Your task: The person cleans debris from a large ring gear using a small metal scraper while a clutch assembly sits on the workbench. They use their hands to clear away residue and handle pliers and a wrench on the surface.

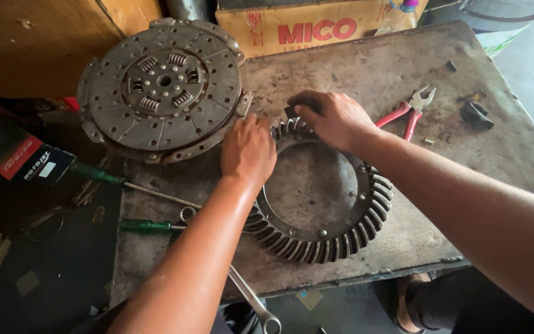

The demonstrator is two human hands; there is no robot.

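Resting on the worn metal table [403, 68], our left hand [248, 148] presses flat on the ring gear [341, 238], while our right hand [335, 117] pinches a small dark part [292, 112] against its teeth, beside the clutch disc [162, 86] and red pliers [406, 114].

A dull steel-grey is shown by the toothed ring gear [341, 229], its rim patterned with slanted, evenly spaced teeth. The clutch disc [162, 86] at the far left is seen in dark grey-brown, marked by radial segments and silvery coil springs around its hub. The worktop [366, 74] is stained grey and mottled with rust-brown. Red handles are borne by the pliers [406, 114] on the right. Green handles are carried by the two screwdrivers [143, 226] at the near left. The cardboard box [304, 28] at the far edge is yellow-tan with red print.
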